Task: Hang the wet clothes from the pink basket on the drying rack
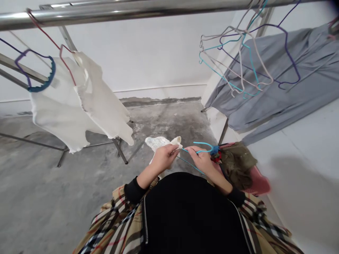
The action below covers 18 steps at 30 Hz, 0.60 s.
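Observation:
Low in front of my body, my left hand [164,158] is closed on a bunched white garment [158,142], part of which hangs behind and below the fingers. Just to its right, my right hand [201,160] grips a light blue wire hanger [206,144], whose hook curves up over that hand. One end of the hanger reaches the garment beside my left fingers. What kind of garment it is, I cannot tell, as much of it is hidden by my hand and body.
Overhead runs a metal rail [111,16]. White garments [100,95] hang from it at left, several bare hangers [246,63] at right. Grey trousers or cloth [278,63] hang along the right wall. A pink basket [261,181] with dark olive clothing [238,164] stands below right.

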Each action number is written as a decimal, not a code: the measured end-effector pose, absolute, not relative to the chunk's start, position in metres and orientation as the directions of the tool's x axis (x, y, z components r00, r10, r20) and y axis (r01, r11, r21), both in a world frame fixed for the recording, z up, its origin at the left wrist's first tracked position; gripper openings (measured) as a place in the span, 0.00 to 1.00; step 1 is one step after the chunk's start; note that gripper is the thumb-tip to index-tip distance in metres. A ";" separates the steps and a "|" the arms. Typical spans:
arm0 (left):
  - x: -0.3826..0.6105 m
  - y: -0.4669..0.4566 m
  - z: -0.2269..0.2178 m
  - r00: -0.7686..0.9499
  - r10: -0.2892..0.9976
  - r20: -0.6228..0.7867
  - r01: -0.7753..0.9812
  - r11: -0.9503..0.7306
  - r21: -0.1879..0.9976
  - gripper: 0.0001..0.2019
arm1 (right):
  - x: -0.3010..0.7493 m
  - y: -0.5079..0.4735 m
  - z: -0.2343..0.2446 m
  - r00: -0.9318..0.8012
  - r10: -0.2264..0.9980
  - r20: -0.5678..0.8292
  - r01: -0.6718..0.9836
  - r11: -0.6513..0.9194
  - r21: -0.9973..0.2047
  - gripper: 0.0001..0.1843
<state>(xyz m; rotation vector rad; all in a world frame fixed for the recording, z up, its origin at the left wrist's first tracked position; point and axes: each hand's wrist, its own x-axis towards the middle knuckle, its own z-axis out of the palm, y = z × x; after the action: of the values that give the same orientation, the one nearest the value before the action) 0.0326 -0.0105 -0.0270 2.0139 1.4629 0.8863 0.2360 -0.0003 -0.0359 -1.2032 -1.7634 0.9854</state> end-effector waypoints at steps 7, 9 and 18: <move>0.021 -0.005 -0.004 0.453 0.785 0.422 0.817 -0.555 0.156 0.11 | 0.242 0.013 -0.033 -0.222 0.946 0.238 0.297 0.298 -0.907 0.19; 0.016 -0.004 0.000 0.518 0.783 0.343 0.795 -0.589 0.145 0.13 | 0.250 0.018 -0.031 -0.240 0.948 0.207 0.264 0.269 -0.926 0.19; 0.008 -0.025 0.020 0.504 0.781 0.368 0.807 -0.578 0.121 0.15 | 0.315 0.042 -0.081 -0.253 0.960 -0.122 0.256 -0.055 -0.965 0.23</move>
<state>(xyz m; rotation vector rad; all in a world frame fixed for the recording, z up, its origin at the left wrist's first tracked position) 0.0080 -0.0250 0.0196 2.7818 1.4710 0.6258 0.3149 0.0422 -0.0815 -1.3240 -1.5572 1.3503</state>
